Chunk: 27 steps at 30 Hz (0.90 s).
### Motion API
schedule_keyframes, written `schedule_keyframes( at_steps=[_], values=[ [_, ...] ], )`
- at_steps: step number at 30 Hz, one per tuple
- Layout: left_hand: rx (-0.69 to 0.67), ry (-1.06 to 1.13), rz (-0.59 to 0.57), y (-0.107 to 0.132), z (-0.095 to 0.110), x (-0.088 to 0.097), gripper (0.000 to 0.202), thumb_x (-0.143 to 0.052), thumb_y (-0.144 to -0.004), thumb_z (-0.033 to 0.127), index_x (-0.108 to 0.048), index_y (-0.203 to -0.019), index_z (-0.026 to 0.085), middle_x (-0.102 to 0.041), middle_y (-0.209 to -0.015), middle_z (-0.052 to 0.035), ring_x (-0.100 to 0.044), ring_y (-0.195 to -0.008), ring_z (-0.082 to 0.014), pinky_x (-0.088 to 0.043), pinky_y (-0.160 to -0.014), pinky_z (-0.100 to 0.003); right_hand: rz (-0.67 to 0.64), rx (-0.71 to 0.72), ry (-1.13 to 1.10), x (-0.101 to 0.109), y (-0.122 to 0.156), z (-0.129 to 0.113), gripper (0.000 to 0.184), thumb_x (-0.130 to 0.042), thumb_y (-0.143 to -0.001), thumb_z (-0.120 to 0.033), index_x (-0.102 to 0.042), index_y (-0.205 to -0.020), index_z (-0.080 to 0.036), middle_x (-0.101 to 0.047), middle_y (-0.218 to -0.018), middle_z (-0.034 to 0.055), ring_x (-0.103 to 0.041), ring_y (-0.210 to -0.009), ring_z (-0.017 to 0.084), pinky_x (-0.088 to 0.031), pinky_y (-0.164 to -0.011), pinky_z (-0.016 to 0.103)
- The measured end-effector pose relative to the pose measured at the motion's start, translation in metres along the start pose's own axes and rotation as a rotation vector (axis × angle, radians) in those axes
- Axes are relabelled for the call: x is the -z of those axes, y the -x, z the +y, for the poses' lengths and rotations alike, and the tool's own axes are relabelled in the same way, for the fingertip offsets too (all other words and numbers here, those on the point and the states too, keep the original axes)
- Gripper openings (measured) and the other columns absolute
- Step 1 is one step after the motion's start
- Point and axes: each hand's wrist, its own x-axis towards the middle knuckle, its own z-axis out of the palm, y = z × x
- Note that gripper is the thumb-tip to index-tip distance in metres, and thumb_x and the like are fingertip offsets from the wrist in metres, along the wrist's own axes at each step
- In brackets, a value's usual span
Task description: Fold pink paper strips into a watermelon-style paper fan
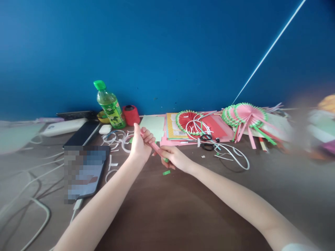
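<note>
Above the middle of the brown table, a narrow pink paper strip (155,147) runs between my two hands. My left hand (139,146) is closed on the strip's upper end, fingers curled and thumb pointing up. Lower and to the right, my right hand (176,158) pinches the other end between thumb and fingers. A small green bit (166,160) shows at my right fingers; whether it belongs to the strip I cannot tell. A green paper scrap (166,172) lies on the table just below that hand.
Along the blue wall stand a green-capped bottle (111,108) and a red thread spool (131,115). Pleated paper fans (250,115), black-handled scissors (207,143) and white cord (244,162) lie to the right. A phone (90,170) and cables (43,205) occupy the left.
</note>
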Motion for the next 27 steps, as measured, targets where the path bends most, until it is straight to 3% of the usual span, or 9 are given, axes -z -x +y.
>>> schedule_keyframes(
  at_steps=[3,6,8,10,13,17,20,24,27],
  values=[
    [0.042,-0.011,0.008,-0.001,0.004,-0.002,0.043,-0.054,-0.08,0.049,-0.037,-0.056,0.017,-0.025,-0.042,0.0091,-0.028,-0.035,-0.0033,-0.029,-0.037,-0.016,-0.052,-0.048,0.043,0.009,-0.001,-0.008,0.04,-0.036,-0.089,-0.047,-0.058,-0.092,-0.013,-0.058,-0.053,-0.0014,-0.048,-0.035,0.007,-0.03,-0.036,0.018],
    [0.056,-0.014,0.028,-0.003,0.015,-0.003,0.035,-0.051,-0.084,0.042,-0.043,-0.062,0.017,-0.032,-0.044,0.0073,-0.036,-0.039,-0.0046,-0.036,-0.044,-0.016,0.0,-0.103,0.149,0.017,-0.001,-0.011,0.046,-0.023,-0.092,-0.046,-0.056,-0.092,-0.014,-0.063,-0.071,0.0044,-0.054,-0.044,0.009,-0.035,-0.041,0.02],
    [0.036,-0.02,0.045,-0.006,0.024,-0.003,0.033,-0.047,-0.086,0.039,-0.043,-0.063,0.017,-0.033,-0.045,0.0067,-0.036,-0.038,-0.0048,-0.036,-0.043,-0.017,0.006,-0.085,0.377,0.02,0.001,-0.009,0.03,-0.037,-0.089,-0.039,-0.056,-0.089,-0.016,-0.062,-0.078,0.0035,-0.053,-0.05,0.008,-0.037,-0.047,0.021],
    [0.012,-0.031,0.085,-0.008,0.032,-0.003,0.029,-0.047,-0.086,0.033,-0.043,-0.062,0.017,-0.034,-0.045,0.0065,-0.037,-0.038,-0.0049,-0.037,-0.044,-0.017,-0.094,-0.012,0.657,0.02,0.004,-0.006,0.015,-0.059,-0.077,-0.03,-0.056,-0.085,-0.018,-0.058,-0.079,0.0006,-0.052,-0.061,0.009,-0.037,-0.055,0.021],
    [0.052,-0.102,0.102,-0.009,0.037,-0.003,0.022,-0.042,-0.085,0.018,-0.043,-0.063,0.016,-0.039,-0.048,0.0039,-0.043,-0.042,-0.0067,-0.042,-0.049,-0.02,-0.266,0.069,0.897,0.017,0.007,-0.005,0.019,-0.07,-0.066,-0.021,-0.057,-0.08,-0.02,-0.049,-0.076,-0.0018,-0.047,-0.069,0.011,-0.033,-0.059,0.021],
    [0.17,-0.259,0.016,-0.009,0.033,-0.001,0.02,-0.038,-0.08,0.005,-0.049,-0.067,0.014,-0.052,-0.057,-0.0012,-0.055,-0.054,-0.0104,-0.049,-0.062,-0.025,-0.358,0.054,0.916,0.014,0.007,-0.007,0.007,-0.065,-0.072,-0.017,-0.058,-0.072,-0.018,-0.046,-0.07,-0.0025,-0.044,-0.065,0.01,-0.03,-0.056,0.021],
    [0.208,-0.331,0.009,-0.009,0.03,0.002,0.014,-0.043,-0.079,0.005,-0.055,-0.075,0.012,-0.06,-0.067,-0.0053,-0.061,-0.064,-0.0142,-0.05,-0.068,-0.029,-0.375,0.008,0.883,0.015,0.006,-0.006,0.005,-0.063,-0.073,-0.016,-0.059,-0.073,-0.017,-0.047,-0.068,-0.003,-0.044,-0.061,0.009,-0.029,-0.053,0.021],
    [0.212,-0.408,-0.008,-0.009,0.032,0.006,0.015,-0.047,-0.08,0.008,-0.06,-0.087,0.01,-0.066,-0.077,-0.0093,-0.064,-0.069,-0.0173,-0.051,-0.071,-0.032,-0.397,0.088,0.849,0.018,0.005,-0.004,0.017,-0.063,-0.072,-0.014,-0.06,-0.088,-0.02,-0.046,-0.073,-0.0036,-0.044,-0.065,0.009,-0.032,-0.057,0.02],
    [0.204,-0.423,-0.056,-0.01,0.035,0.008,0.018,-0.047,-0.081,0.009,-0.062,-0.091,0.009,-0.067,-0.08,-0.0108,-0.065,-0.071,-0.0169,-0.051,-0.073,-0.03,-0.438,0.116,0.839,0.019,0.004,-0.005,0.01,-0.062,-0.074,-0.013,-0.06,-0.082,-0.019,-0.046,-0.071,-0.0039,-0.044,-0.064,0.009,-0.031,-0.058,0.02]
  ],
)
